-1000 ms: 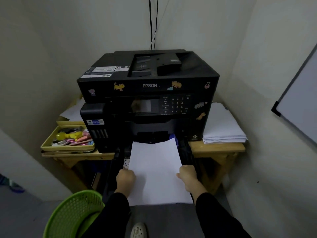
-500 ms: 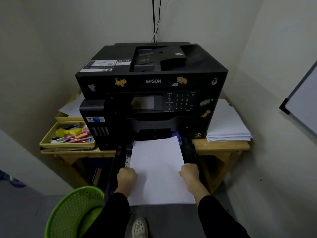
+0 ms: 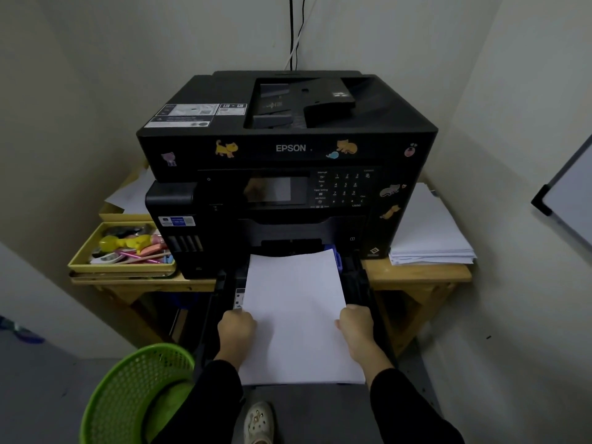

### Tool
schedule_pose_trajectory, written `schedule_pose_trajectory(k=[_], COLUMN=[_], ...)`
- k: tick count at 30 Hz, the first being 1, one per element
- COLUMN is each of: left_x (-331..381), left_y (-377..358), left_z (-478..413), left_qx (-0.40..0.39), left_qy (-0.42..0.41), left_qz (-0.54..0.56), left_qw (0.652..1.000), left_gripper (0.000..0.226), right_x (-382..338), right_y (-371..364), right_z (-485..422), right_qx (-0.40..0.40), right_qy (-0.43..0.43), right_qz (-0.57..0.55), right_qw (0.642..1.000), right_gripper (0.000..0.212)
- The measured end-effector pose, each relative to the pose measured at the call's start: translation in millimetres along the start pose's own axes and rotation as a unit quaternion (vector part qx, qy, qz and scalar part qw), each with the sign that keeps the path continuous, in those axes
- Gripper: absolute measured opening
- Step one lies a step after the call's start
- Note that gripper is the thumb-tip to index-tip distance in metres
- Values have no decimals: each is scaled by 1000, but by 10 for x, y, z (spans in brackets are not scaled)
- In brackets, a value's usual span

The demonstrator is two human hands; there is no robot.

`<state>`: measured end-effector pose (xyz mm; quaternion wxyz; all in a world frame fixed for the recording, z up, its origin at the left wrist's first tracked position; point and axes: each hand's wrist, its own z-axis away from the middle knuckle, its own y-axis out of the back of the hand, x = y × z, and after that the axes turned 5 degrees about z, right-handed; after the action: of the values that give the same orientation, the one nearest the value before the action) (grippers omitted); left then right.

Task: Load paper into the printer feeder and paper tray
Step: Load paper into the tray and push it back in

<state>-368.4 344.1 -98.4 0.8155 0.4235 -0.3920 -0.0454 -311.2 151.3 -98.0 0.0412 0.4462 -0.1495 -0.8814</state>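
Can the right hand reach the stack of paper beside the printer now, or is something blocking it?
Probably yes, but not right away. The right hand is gripping the sheets over the open tray. Nothing stands between it and the stack of paper on the table.

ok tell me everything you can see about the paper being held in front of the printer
The paper is plain white and blank on top, a thin sheaf or single sheet, I cannot tell which. It lies roughly flat, long side running toward the printer, its far edge slightly bowed at the front opening, over the pulled-out black tray. The left hand and right hand each grip a side edge.
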Motion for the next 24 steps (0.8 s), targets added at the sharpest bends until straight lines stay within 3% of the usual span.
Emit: schedule_pose_trajectory(k=[3,5,11,16,19,22,24], left_x=[70,130,233,327,348,425,469], left_y=[86,103,115,90,57,40,32], left_z=[-37,-54,-164,-316,-424,-474,-540], left_qx=[-31,-14,-25,-46,-37,-40,-35], left_qy=[-11,28,52,65,47,34,24], left_qz=[-39,36,51,124,114,122,102], left_qw=[999,999,997,989,992,991,994], left_gripper=[31,32,32,19,31,10,26], right_x=[-29,-100,-188,-330,-389,-451,-485], right_y=[-19,-29,-28,-69,-101,-130,-151], right_z=[-79,-87,-248,-301,-332,-373,-416], right_qx=[7,-9,-15,-14,-33,-37,-33], right_qy=[-17,-60,-50,-6,24,44,58], right_qz=[5,-66,80,58,53,60,68], right_qw=[1000,996,995,998,998,997,995], right_gripper=[35,40,33,31,22,25,30])
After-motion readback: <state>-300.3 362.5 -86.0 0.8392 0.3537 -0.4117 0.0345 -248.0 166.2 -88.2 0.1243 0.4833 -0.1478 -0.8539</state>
